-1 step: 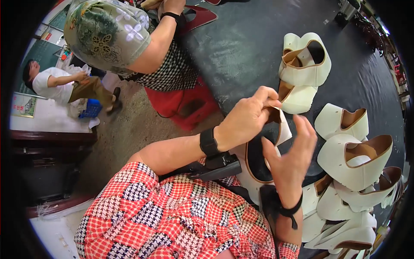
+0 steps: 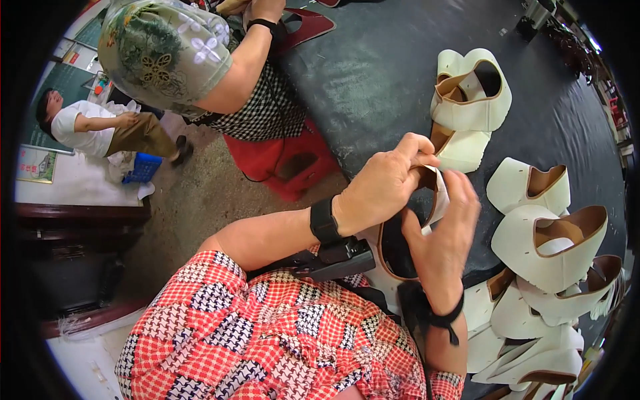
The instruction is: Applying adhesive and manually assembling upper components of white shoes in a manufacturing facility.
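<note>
My left hand (image 2: 387,180) and my right hand (image 2: 447,233) both grip one cream-white shoe upper with a brown lining (image 2: 437,197), held up in front of my chest over the dark worktable (image 2: 380,73). The left fingers pinch its top edge. The right palm covers its right side, and most of the piece is hidden behind both hands. A black band sits on each wrist.
Several more cream shoe uppers lie on the table: a stack (image 2: 470,100) at the back and a heap (image 2: 553,247) at the right. Another person in a patterned cap (image 2: 163,57) works at my left beside a red stool (image 2: 280,160). A third person (image 2: 93,127) crouches far left.
</note>
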A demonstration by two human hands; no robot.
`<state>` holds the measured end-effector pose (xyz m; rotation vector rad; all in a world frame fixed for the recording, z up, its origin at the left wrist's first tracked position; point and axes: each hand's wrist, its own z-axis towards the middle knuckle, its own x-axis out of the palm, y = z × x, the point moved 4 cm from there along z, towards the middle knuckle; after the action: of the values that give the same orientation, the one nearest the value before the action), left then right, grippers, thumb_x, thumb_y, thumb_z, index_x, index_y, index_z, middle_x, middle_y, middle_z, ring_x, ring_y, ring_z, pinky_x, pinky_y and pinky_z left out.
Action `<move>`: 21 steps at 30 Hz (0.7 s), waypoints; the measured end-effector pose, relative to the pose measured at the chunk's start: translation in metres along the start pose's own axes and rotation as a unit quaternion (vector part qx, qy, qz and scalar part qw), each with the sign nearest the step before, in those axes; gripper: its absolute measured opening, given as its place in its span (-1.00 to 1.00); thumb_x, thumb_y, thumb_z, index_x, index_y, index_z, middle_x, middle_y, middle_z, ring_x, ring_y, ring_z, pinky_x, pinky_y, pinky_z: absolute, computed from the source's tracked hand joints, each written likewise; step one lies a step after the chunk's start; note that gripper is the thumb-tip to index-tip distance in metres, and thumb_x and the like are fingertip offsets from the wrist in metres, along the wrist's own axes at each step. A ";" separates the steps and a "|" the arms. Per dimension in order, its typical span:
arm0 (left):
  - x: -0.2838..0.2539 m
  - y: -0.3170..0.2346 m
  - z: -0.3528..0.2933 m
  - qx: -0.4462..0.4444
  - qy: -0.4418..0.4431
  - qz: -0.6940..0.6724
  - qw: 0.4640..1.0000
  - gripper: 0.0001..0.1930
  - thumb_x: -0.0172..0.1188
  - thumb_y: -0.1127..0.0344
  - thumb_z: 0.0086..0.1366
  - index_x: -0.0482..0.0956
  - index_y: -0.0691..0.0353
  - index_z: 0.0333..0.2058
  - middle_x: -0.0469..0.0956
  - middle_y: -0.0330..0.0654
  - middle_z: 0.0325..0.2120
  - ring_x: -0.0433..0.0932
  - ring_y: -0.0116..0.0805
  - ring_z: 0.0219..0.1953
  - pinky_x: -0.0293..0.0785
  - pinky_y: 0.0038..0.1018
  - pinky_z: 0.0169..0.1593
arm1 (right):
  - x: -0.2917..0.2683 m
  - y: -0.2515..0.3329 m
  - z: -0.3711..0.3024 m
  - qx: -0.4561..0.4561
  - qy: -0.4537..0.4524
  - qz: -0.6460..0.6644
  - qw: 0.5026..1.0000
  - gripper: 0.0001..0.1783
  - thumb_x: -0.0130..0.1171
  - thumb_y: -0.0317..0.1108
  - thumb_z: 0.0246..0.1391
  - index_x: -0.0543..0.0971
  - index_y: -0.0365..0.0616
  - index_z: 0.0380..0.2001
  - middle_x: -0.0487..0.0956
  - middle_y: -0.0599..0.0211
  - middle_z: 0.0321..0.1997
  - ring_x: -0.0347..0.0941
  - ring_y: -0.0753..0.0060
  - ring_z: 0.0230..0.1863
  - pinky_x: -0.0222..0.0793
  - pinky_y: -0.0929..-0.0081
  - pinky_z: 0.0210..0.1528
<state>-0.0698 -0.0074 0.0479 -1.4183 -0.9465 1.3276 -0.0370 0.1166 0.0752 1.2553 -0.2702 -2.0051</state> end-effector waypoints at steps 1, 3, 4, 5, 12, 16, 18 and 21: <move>0.002 -0.006 0.001 -0.010 0.005 0.013 1.000 -0.69 -0.06 0.62 0.18 0.27 0.26 -0.08 0.56 -0.08 -0.19 0.50 -0.42 -0.08 0.38 -0.56 -0.04 | 0.012 -0.011 -0.006 0.008 -0.024 0.023 0.999 -0.45 0.27 -0.55 -0.24 0.40 -0.24 -0.07 0.48 0.11 -0.14 0.43 0.11 -0.14 0.38 0.38 -0.14; 0.001 -0.003 -0.002 -0.024 0.011 0.028 0.999 -0.70 -0.05 0.61 0.19 0.28 0.25 -0.09 0.57 -0.09 -0.21 0.50 -0.42 -0.07 0.38 -0.56 -0.04 | 0.017 -0.029 -0.014 0.074 -0.023 0.123 0.989 -0.65 0.20 -0.57 -0.11 0.47 -0.23 -0.17 0.52 0.17 -0.24 0.48 0.25 -0.23 0.40 0.47 -0.23; -0.001 0.008 -0.005 -0.037 0.031 -0.036 0.998 -0.74 -0.03 0.59 0.21 0.32 0.25 -0.11 0.56 -0.14 -0.23 0.50 -0.45 -0.09 0.38 -0.57 -0.05 | 0.016 -0.034 -0.016 0.132 0.001 0.199 0.971 -0.76 0.17 -0.57 -0.04 0.51 -0.23 -0.23 0.55 0.20 -0.31 0.51 0.35 -0.29 0.41 0.54 -0.28; -0.002 0.015 -0.008 -0.049 0.050 -0.100 0.993 -0.78 -0.01 0.57 0.22 0.36 0.26 -0.14 0.56 -0.18 -0.26 0.50 -0.48 -0.12 0.38 -0.59 -0.07 | 0.013 -0.040 -0.013 0.185 0.021 0.259 0.948 -0.88 0.17 -0.50 0.02 0.56 -0.22 -0.32 0.54 0.31 -0.48 0.47 0.56 -0.42 0.38 0.64 -0.37; 0.004 0.020 -0.021 -0.176 0.144 -0.241 0.943 -0.85 0.07 0.44 0.25 0.51 0.31 -0.22 0.53 -0.31 -0.33 0.45 -0.63 -0.27 0.37 -0.66 -0.14 | 0.022 -0.059 -0.027 0.379 0.091 0.523 0.758 -0.92 0.10 -0.47 0.10 0.51 -0.27 -0.35 0.51 0.50 -0.46 0.33 0.78 -0.47 0.27 0.79 -0.39; 0.007 0.024 -0.021 -0.151 0.144 -0.203 0.957 -0.83 0.07 0.41 0.26 0.51 0.32 -0.20 0.53 -0.32 -0.35 0.44 -0.64 -0.29 0.36 -0.67 -0.16 | 0.022 -0.068 -0.033 0.392 0.095 0.509 0.760 -0.93 0.12 -0.49 0.08 0.52 -0.26 -0.34 0.51 0.50 -0.44 0.35 0.78 -0.45 0.28 0.79 -0.38; 0.008 0.027 -0.021 -0.151 0.147 -0.194 0.958 -0.82 0.08 0.39 0.26 0.51 0.33 -0.20 0.53 -0.33 -0.36 0.43 -0.65 -0.30 0.36 -0.69 -0.18 | 0.018 -0.067 -0.031 0.389 0.123 0.483 0.775 -0.93 0.14 -0.50 0.06 0.53 -0.25 -0.35 0.52 0.51 -0.42 0.36 0.78 -0.42 0.29 0.80 -0.36; 0.011 0.029 -0.020 -0.148 0.141 -0.179 0.962 -0.83 0.07 0.38 0.27 0.50 0.34 -0.23 0.52 -0.33 -0.37 0.43 -0.66 -0.31 0.35 -0.71 -0.20 | 0.018 -0.068 -0.031 0.391 0.150 0.485 0.768 -0.91 0.16 -0.51 0.03 0.54 -0.25 -0.35 0.52 0.51 -0.40 0.38 0.76 -0.39 0.30 0.78 -0.32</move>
<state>-0.0509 -0.0070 0.0161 -1.5209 -1.1741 0.7160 -0.0474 0.1583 0.0117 1.4281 -1.3805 -0.7435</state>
